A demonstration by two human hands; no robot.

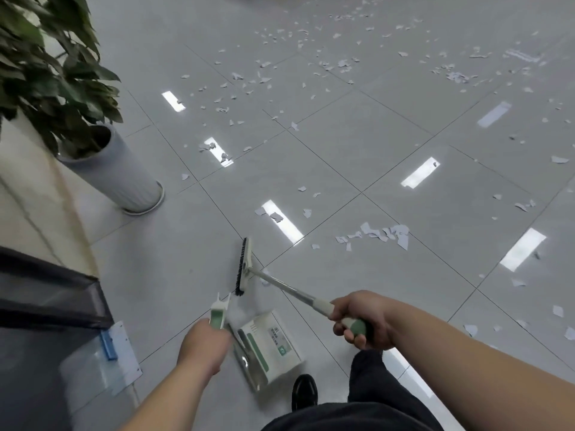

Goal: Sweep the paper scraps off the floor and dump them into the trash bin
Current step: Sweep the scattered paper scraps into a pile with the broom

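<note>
A glossy light-grey tiled floor (342, 144) fills the view, with bright strip reflections across it. At the far left a leafy green plant (46, 73) grows from a tall white ribbed pot (124, 172) standing on the tiles. At the near left edge sits a dark grey, bag-lined container (46, 306), cut off by the frame, which looks like the trash bin. Just to its right a clear bluish plastic sheet (118, 362) with a blue clip lies flat on the floor. The person's two bare forearms reach in from the near edge, with the hands apart. Between them, near the person's feet, hangs or rests a white-and-green plastic dustpan (270, 346); whether it touches the floor cannot be told. The left hand (202, 343) is curled round its upright green-and-white handle. The right hand (364, 321) is wrapped round the green grip of a short broom (244, 265) with a metal shaft, a white head and black bristles; the head lies just beyond the dustpan, bristles turned left. A black shoe (305, 391) and a dark trouser leg (367, 377) show near the dustpan. White torn paper scraps (382, 234) are strewn over the tiles, one cluster right of the broom head, a few near the right edge, and many more thickly scattered at the far side.
</note>
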